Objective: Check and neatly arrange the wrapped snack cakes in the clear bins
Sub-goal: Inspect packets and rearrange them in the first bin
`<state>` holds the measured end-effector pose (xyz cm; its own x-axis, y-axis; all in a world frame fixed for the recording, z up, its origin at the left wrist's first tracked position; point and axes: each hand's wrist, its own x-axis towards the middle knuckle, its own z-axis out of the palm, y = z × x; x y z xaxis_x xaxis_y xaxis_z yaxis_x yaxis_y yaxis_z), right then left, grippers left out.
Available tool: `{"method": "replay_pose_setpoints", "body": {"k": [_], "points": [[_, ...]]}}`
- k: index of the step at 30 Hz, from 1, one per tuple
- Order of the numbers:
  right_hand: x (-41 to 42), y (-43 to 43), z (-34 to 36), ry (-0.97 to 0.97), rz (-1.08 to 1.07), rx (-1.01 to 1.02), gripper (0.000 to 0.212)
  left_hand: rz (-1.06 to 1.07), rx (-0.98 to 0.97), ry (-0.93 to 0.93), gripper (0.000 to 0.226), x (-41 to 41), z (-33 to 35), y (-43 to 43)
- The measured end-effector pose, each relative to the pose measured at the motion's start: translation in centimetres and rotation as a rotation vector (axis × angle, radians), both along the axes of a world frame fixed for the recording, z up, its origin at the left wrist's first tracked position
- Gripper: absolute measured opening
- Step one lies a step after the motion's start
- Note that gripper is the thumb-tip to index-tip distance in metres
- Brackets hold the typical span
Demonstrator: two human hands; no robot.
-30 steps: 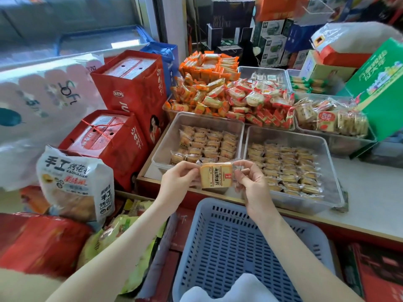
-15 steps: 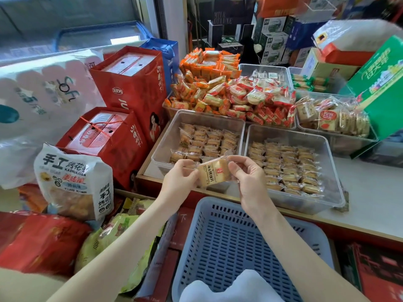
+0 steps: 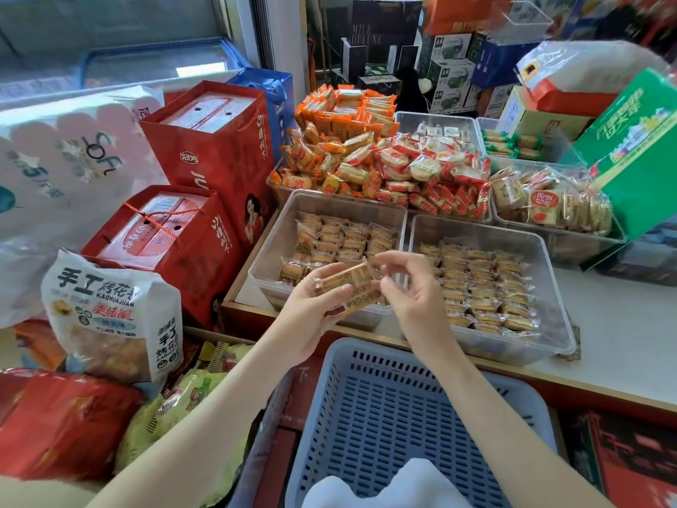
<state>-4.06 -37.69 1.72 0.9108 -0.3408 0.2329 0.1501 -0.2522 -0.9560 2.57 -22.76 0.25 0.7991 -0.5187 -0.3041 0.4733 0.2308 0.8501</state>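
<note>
Left clear bin [image 3: 277, 239] has bare floor leftward; red boxes [image 3: 172, 251] flank it.

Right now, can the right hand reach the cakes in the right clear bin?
Probably yes. The right hand hovers beside the right clear bin, which is open on top, and nothing lies between. It is at the held cake, so it may need to let go first.

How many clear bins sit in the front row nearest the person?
2. The left bin lies just behind the held snack cake; the right bin sits beside it. Other bins stand behind, partly hidden.
</note>
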Motion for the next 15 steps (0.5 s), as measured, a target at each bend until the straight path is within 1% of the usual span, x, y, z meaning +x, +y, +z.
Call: {"method": "replay_pose_setpoints", "body": {"k": [2, 3, 6, 10, 12, 13, 15], "points": [[0.5, -0.7, -0.1, 0.107, -0.06, -0.053, 0.027, -0.031, -0.048, 0.047, 0.046, 0.2, 0.1, 0.5], [0.6, -1.1, -0.2, 0.178, -0.04, -0.034, 0.025, -0.05, -0.069, 0.056, 0.047, 0.3, 0.2, 0.7], [0.6, -1.5, -0.5, 0.316, 0.101, 0.204, 0.018, -0.112, -0.064, 0.039, 0.045, 0.5, 0.3, 1.4], [0.7, -1.0, -0.9, 0.337, 0.06, 0.295, 0.018, -0.164, 0.038, 0.005, 0.041, 0.9, -0.2, 1.8], [0.7, -0.9, -1.0, 0.327, 0.044, 0.371, 0.018, -0.167, 0.106, -0.018, 0.046, 1.2, -0.4, 1.7], [0.7, -0.9, -1.1, 0.315, 0.034, 0.383, 0.018, -0.164, 0.132, -0.029, 0.049, 1.3, -0.5, 1.7], [0.8, -1.0, -1.3, 0.287, 0.008, 0.341, 0.019, -0.158, 0.156, -0.046, 0.053, 1.4, -0.8, 1.7]]}}
